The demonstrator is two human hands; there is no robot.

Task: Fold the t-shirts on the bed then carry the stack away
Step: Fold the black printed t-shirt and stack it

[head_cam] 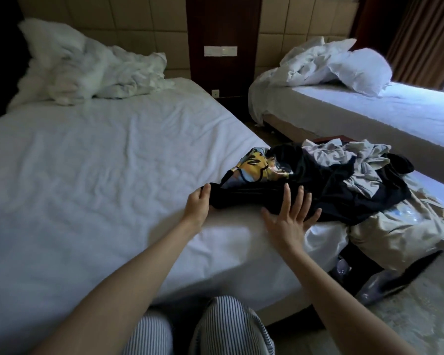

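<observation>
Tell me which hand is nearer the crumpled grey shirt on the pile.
Right. The right hand lies open on the black garment, just below-left of the grey shirt; the left hand grips that garment's other end, farther left.

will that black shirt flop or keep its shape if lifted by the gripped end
Likely floppy: the black shirt is bunched in soft folds where the left hand grips it, so it should sag. Probably light, since it looks like thin cloth. It may tug the pile along, since its other end runs in among those clothes.
</observation>
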